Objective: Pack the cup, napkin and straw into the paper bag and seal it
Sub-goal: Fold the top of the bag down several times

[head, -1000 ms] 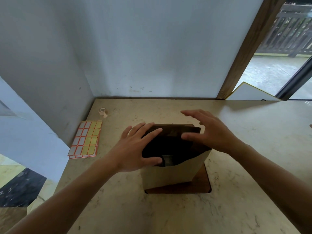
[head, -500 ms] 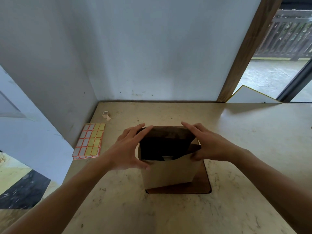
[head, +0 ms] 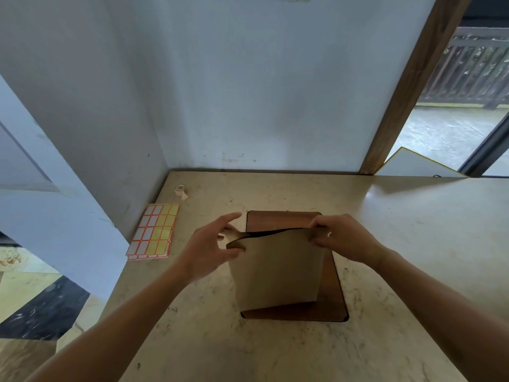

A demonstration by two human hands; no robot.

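Observation:
A brown paper bag (head: 276, 271) stands upright on a dark wooden board (head: 334, 293) in the middle of the table. Its mouth is pressed nearly flat. My left hand (head: 210, 250) pinches the bag's top left corner, thumb in front and fingers behind. My right hand (head: 343, 238) grips the top right corner, holding the two walls together. The cup, napkin and straw are not visible; the bag's inside is hidden.
A sheet of orange-edged white and yellow sticker labels (head: 154, 232) lies left of the bag near the wall. A small roll of tape (head: 180, 190) sits in the back left corner. The beige table (head: 413, 244) meets walls at the back and left.
The bag's mouth was wide open with both hands on its rim; now the top is squeezed nearly flat and the hands pinch its two corners. The head view has tilted a little.

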